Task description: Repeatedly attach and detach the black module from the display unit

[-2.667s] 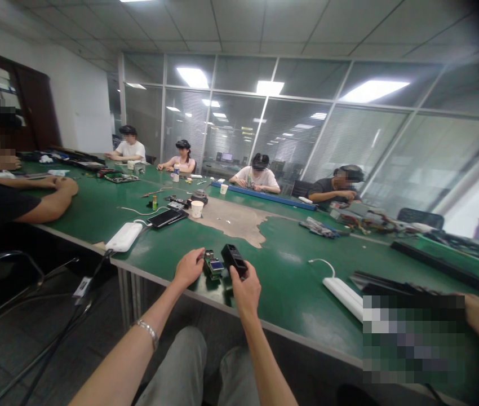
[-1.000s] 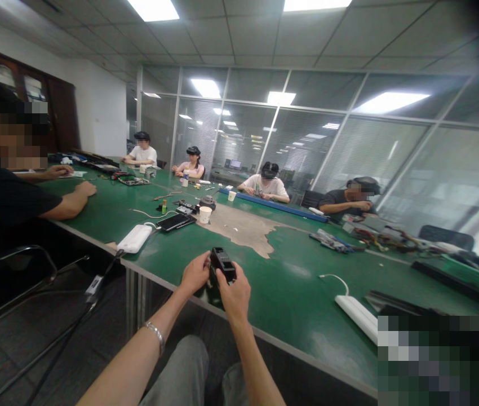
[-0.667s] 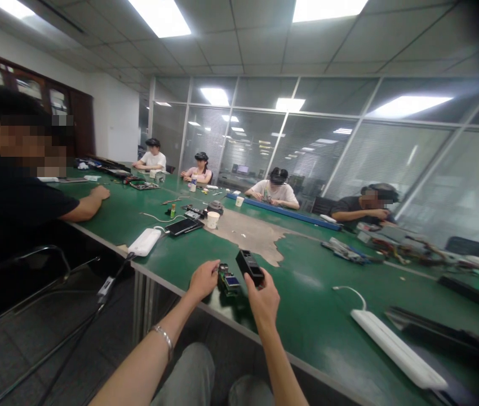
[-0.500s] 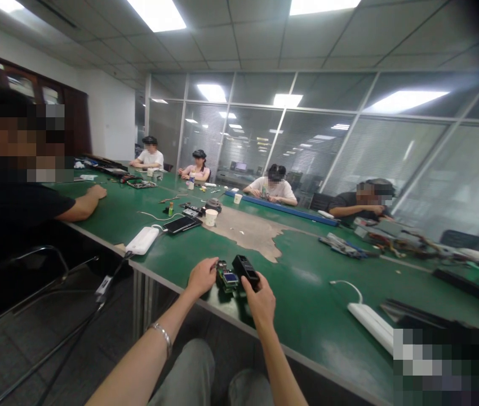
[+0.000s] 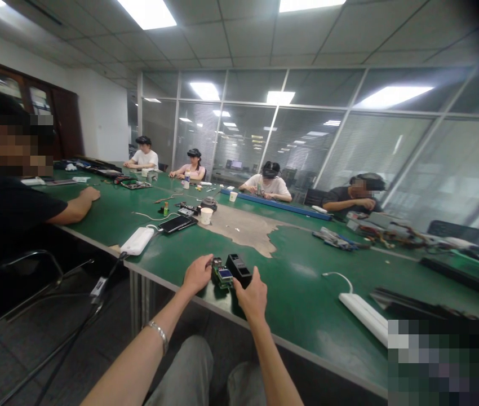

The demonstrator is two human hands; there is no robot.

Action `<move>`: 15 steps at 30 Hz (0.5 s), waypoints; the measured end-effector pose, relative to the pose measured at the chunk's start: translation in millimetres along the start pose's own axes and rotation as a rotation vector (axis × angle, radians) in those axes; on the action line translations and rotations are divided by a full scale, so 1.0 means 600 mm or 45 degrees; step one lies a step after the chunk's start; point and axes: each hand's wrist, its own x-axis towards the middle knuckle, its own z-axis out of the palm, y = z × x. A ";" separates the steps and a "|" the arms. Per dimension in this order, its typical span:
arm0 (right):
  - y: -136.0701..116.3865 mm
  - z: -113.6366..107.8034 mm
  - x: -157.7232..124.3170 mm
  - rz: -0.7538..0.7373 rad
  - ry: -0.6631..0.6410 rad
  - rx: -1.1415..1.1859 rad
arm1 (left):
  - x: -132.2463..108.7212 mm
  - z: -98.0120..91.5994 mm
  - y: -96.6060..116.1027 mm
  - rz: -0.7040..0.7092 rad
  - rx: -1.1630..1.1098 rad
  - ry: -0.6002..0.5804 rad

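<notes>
A small green circuit board point(image 5: 224, 277) with a little display lies near the front edge of the table. At its left side my left hand point(image 5: 198, 274) has its fingers closed on the board's edge; the fingertips are partly hidden. Just right of the board sits a black plastic case point(image 5: 238, 267) with openings in its face. My right hand point(image 5: 253, 296) is at the case's near end, thumb and forefinger spread apart. The thumb tip comes close to the board's right corner; whether it touches is unclear. The other right fingers are hidden behind the hand.
On the green table point(image 5: 298, 287), a white power strip point(image 5: 137, 241), a black phone point(image 5: 176, 224) and a paper cup point(image 5: 206, 215) stand to the left. Another white strip point(image 5: 362, 317) lies right. A brown patch point(image 5: 243, 225) is ahead. A person's arm point(image 5: 74, 207) rests at left; several people sit opposite.
My right thumb has come off the face of the black case and shifted toward the circuit board, opening away from the fingers. My left hand stays at the board. The view has turned slightly right.
</notes>
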 end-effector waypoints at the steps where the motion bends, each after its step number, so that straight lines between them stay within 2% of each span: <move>1: 0.000 -0.001 -0.001 -0.007 0.012 0.006 | 0.000 0.001 -0.001 -0.007 -0.005 0.001; 8: -0.002 -0.005 0.001 -0.063 0.004 0.013 | 0.001 0.004 -0.006 0.059 0.017 0.012; 15: -0.014 -0.027 0.007 0.198 0.013 0.322 | 0.001 0.004 -0.005 0.028 0.008 0.025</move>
